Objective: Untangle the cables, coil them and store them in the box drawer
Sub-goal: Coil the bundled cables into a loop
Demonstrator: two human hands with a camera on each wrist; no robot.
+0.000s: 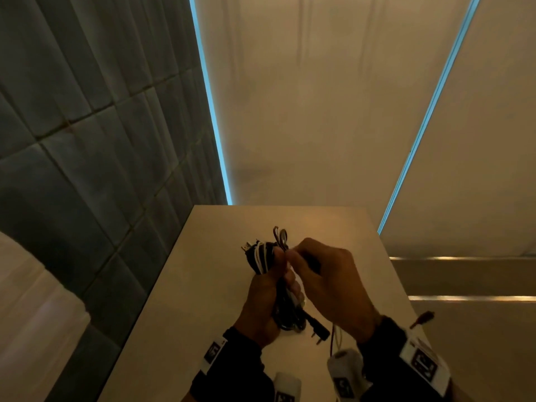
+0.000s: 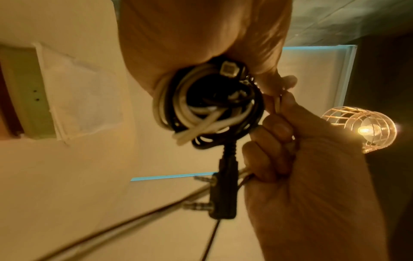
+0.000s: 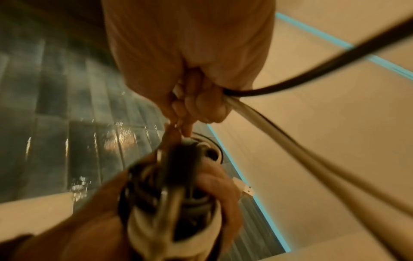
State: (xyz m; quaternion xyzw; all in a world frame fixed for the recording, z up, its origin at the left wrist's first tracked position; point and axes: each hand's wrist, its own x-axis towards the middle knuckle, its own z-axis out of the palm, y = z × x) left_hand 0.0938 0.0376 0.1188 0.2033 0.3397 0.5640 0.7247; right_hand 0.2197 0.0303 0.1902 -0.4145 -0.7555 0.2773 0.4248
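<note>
Over the beige table (image 1: 200, 285) my left hand (image 1: 285, 282) grips a bundle of coiled black and white cables (image 1: 261, 256), whose loops show end-on in the left wrist view (image 2: 208, 106). A black two-pin plug (image 1: 319, 332) (image 2: 223, 190) dangles below the bundle. My right hand (image 1: 293, 255), right beside the left, pinches thin reddish and white cable loops (image 1: 280, 236) that stick up from the bundle's top. In the right wrist view a black cable (image 3: 312, 58) and a pale cable (image 3: 312, 159) trail out of the right fist (image 3: 196, 106).
A padded grey-blue wall (image 1: 87, 140) stands along the table's left side. Beige panels with blue light strips (image 1: 211, 111) rise behind the table. A caged lamp (image 2: 362, 128) glows overhead. The table's right edge (image 1: 397, 271) drops off to a step.
</note>
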